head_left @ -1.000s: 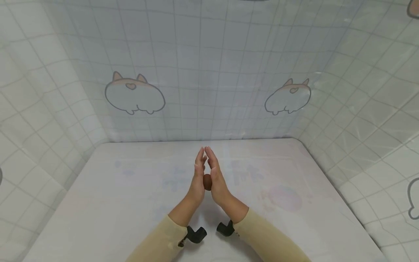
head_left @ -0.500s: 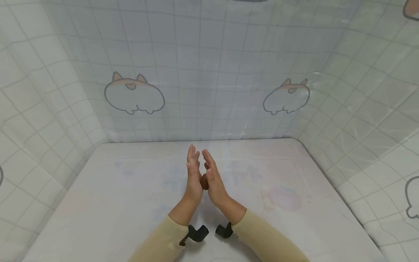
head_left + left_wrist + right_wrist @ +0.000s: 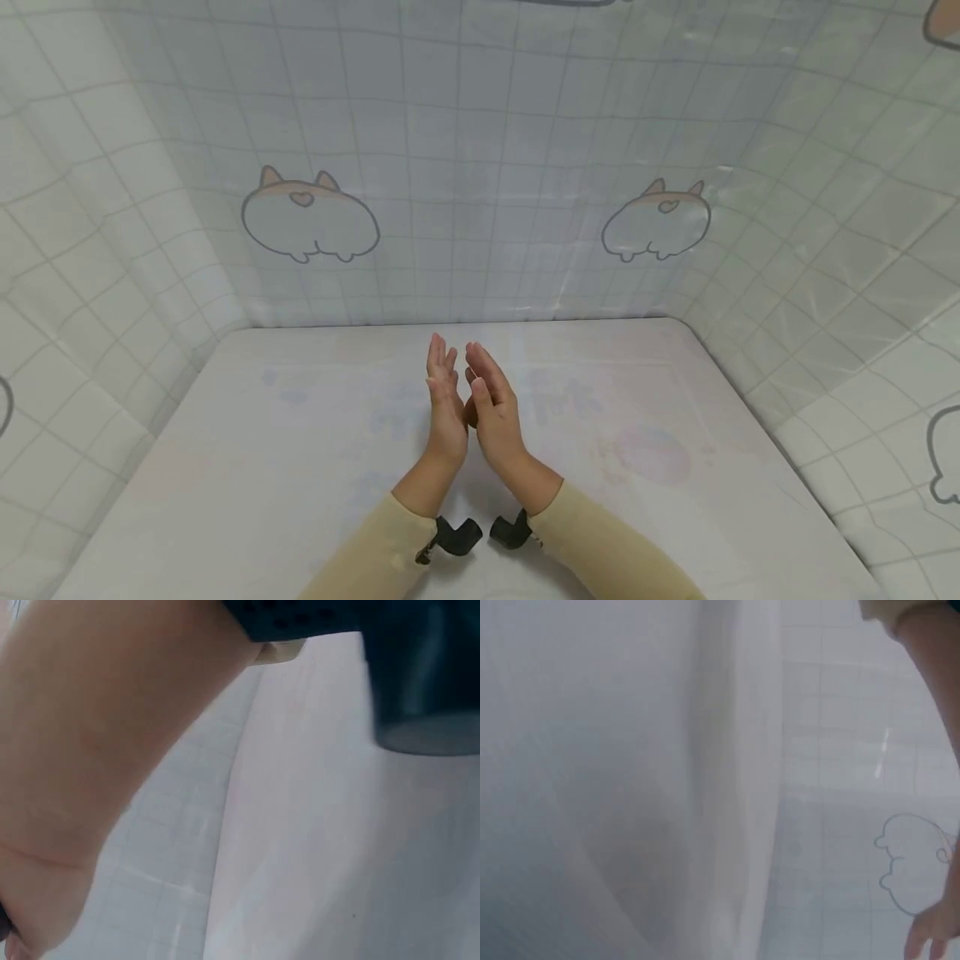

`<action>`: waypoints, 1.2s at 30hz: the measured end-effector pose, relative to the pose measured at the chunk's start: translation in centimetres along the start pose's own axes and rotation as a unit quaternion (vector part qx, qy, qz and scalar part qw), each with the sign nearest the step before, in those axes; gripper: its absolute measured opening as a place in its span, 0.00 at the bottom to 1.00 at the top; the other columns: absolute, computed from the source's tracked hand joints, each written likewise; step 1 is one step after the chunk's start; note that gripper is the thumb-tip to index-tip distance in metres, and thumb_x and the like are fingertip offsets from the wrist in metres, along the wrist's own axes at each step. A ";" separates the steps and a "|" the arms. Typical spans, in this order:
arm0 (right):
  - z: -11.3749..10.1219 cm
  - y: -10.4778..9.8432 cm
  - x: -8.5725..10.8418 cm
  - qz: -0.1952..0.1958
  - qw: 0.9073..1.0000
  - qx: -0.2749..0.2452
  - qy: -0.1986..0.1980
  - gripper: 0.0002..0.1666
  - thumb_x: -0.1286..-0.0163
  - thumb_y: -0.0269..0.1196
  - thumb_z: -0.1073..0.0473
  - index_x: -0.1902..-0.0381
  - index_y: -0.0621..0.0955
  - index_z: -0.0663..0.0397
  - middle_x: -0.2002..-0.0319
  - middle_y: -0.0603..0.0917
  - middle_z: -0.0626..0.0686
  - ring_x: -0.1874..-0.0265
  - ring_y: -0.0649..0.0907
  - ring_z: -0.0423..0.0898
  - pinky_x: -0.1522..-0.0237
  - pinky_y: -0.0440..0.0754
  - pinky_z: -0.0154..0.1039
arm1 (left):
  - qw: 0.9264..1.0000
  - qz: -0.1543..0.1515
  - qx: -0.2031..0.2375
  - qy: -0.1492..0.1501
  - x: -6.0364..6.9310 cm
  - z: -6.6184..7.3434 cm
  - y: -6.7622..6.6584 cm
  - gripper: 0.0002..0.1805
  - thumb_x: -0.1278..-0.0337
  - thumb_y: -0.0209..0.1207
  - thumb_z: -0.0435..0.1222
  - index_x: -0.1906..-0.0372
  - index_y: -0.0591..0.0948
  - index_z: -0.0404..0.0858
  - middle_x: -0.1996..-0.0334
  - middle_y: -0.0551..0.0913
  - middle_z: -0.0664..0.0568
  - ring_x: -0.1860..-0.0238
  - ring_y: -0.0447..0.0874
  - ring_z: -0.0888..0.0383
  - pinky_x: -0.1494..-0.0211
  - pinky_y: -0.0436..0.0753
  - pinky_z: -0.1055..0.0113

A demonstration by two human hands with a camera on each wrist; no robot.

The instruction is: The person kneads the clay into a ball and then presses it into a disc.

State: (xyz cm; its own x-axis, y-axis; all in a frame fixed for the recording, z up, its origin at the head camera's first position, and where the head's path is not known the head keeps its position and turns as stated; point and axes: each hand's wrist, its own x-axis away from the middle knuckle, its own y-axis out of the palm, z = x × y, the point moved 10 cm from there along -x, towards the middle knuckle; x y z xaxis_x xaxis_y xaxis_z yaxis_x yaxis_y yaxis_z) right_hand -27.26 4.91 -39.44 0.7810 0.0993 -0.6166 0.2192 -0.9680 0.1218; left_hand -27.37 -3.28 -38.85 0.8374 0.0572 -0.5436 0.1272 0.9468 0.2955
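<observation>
Both hands stand palm to palm above the white table (image 3: 300,467), near the middle of the head view. My left hand (image 3: 447,421) has its fingers straight and pointing away. Facing it, my right hand (image 3: 498,423) has extended, slightly bent fingers, with the thumb lying along the near side. Between the palms sits a small brown ball-like thing (image 3: 472,417), mostly hidden by the right hand. Only a dark sliver of it (image 3: 4,924) shows at the left wrist view's edge. In the right wrist view, part of the right hand (image 3: 934,930) appears at lower right.
A black camera mount (image 3: 459,536) sits at the left wrist and another black mount (image 3: 512,530) at the right. Grid-patterned white sheeting (image 3: 480,167) with cartoon animal prints walls the table at the back and both sides.
The fingertips have parted and the left hand has shifted slightly left. The right hand has turned a little, its fingers bending more, and the brown ball is now largely covered.
</observation>
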 end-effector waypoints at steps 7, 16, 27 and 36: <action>-0.2 -1.7 -1.2 0.007 1.000 -0.006 0.026 0.27 0.16 0.45 0.58 0.25 0.63 0.64 0.26 0.65 0.62 0.27 0.65 0.53 0.29 0.64 0.50 | 0.998 -0.034 -0.035 -0.039 0.2 -0.7 -0.8 0.52 0.34 0.28 0.73 0.19 0.39 0.41 0.20 0.37 0.49 0.21 0.37 0.47 0.25 0.33 0.41; 1.2 -4.1 -1.9 -0.070 0.980 0.090 0.162 0.21 0.17 0.49 0.54 0.35 0.79 0.55 0.74 0.81 0.53 0.74 0.79 0.44 0.43 0.76 0.39 | 0.969 -0.095 -0.178 -0.141 1.3 -2.3 -3.6 0.41 0.28 0.22 0.66 0.19 0.41 0.50 0.20 0.37 0.50 0.21 0.34 0.45 0.28 0.41 0.30; 3.8 -6.9 -0.8 -0.248 0.880 0.306 0.267 0.26 0.24 0.53 0.35 0.37 0.80 0.37 0.68 0.82 0.44 0.71 0.78 0.41 0.62 0.78 0.41 | 0.879 -0.170 -0.388 -0.219 1.4 -3.5 -7.8 0.39 0.22 0.24 0.60 0.19 0.49 0.41 0.21 0.40 0.37 0.23 0.35 0.31 0.35 0.38 0.22; 5.1 -11.3 -1.0 -0.265 0.813 0.438 0.277 0.27 0.24 0.55 0.38 0.36 0.81 0.44 0.41 0.82 0.48 0.45 0.81 0.49 0.47 0.79 0.50 | 0.771 -0.235 -0.550 -0.219 1.4 -3.0 -11.1 0.40 0.23 0.35 0.61 0.21 0.53 0.39 0.22 0.43 0.30 0.24 0.39 0.27 0.37 0.46 0.21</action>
State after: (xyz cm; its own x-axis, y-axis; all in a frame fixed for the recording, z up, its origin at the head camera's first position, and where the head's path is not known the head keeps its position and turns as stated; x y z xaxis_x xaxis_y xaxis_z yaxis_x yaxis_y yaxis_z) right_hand -33.47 14.54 -44.14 0.9095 0.4092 0.0728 0.2994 -0.5237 -0.7976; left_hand -29.14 -12.72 -45.24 0.9660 -0.2585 0.0013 0.1456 0.5398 -0.8291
